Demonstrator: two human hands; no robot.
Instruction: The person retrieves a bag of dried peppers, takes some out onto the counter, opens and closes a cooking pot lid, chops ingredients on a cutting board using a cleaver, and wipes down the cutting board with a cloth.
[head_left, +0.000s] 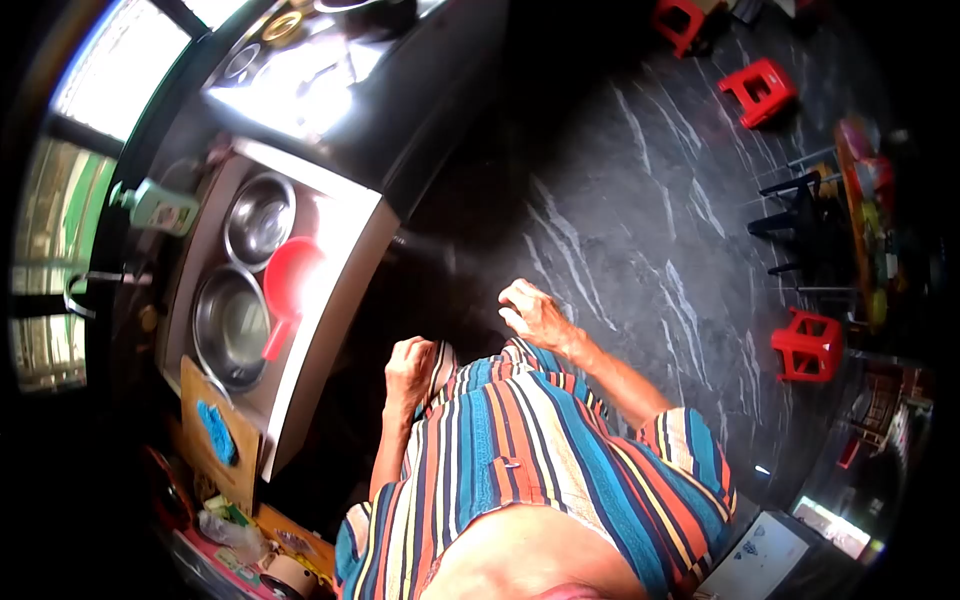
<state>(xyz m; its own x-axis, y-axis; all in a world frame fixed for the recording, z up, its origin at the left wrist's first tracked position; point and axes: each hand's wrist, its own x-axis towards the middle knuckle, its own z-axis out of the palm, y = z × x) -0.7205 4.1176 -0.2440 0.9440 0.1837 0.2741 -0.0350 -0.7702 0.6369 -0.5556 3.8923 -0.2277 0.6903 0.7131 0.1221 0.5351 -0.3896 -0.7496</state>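
Both hands hang low in front of the striped clothing (510, 440). The left hand (407, 370) is loosely curled beside a trouser leg, its back to the view, so whether it holds anything cannot be told. The right hand (540, 318) is half open, fingers bent, with nothing seen in its grasp.

Left of the person, well apart from the right hand, stands a pale sink (345, 250) with a broad, sunlit rim. Inside are two round steel basins, a farther one (262, 210) and a nearer one (232, 325), with a red dipper (288, 282) overlapping their edges. A pump bottle (165, 208) stands on the window side, near a curved tap (80, 295). A wooden board (240, 482) at the near end bears a blue cloth-like thing (215, 432).

Dark, white-veined flooring (640, 235) spreads ahead and to the right, with red stools (808, 345) on it; bright windows (115, 75) line the left
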